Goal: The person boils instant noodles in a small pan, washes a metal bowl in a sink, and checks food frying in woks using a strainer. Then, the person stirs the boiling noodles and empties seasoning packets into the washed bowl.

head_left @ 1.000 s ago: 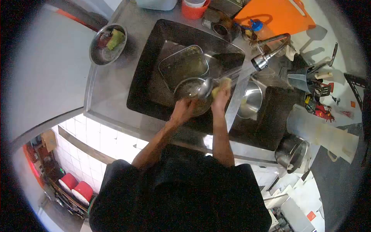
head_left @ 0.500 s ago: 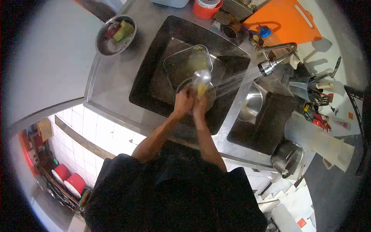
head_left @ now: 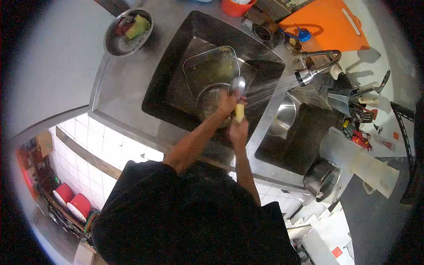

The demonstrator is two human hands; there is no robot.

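The largest thing was the dark sink basin, and it was sensible that the work stayed inside its walls, where drops could fall without trouble. In it lay a rectangular tray, and just beside the tray, nearer to the person, a round bowl. This bowl sat under the left hand, so a good worker needed to keep the wrist high and not knock its rim.

From the right, the tap's spray head sent a fan of water toward the hands. In my judgement, the piece being rinsed was best turned slowly inside this fan, tilted so that dirty water could run off into the basin.

The left hand seemed curled around the neck of a metal spoon, though blur hid the exact place of its fingers. The right hand, lower, was closed on a pale yellow piece; whether this was the spoon's handle or a sponge around it, I could not tell. The spoon stood head up, above the right side of the round bowl. A firm, calm hold by both hands seemed wise, because wet metal slips easily.
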